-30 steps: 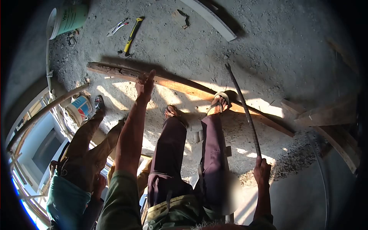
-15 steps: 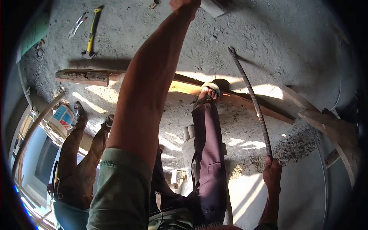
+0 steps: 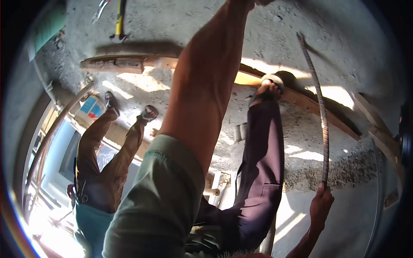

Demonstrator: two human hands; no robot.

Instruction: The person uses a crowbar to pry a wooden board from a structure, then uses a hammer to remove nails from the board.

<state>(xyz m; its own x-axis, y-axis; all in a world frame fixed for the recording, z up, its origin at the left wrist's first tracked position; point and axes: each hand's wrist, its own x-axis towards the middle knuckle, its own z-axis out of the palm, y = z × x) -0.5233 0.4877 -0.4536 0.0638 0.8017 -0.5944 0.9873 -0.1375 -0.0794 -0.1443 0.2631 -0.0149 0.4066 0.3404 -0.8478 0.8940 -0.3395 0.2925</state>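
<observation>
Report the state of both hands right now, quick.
Left hand: mostly cut off by the picture's top edge; open or closed cannot be told.
Right hand: closed, holding the ridged metal bar.

The left arm (image 3: 205, 79) stretches up to the top edge, the left hand (image 3: 253, 3) mostly cut off; at lower right, the right hand (image 3: 322, 203) curls into a fist.
</observation>
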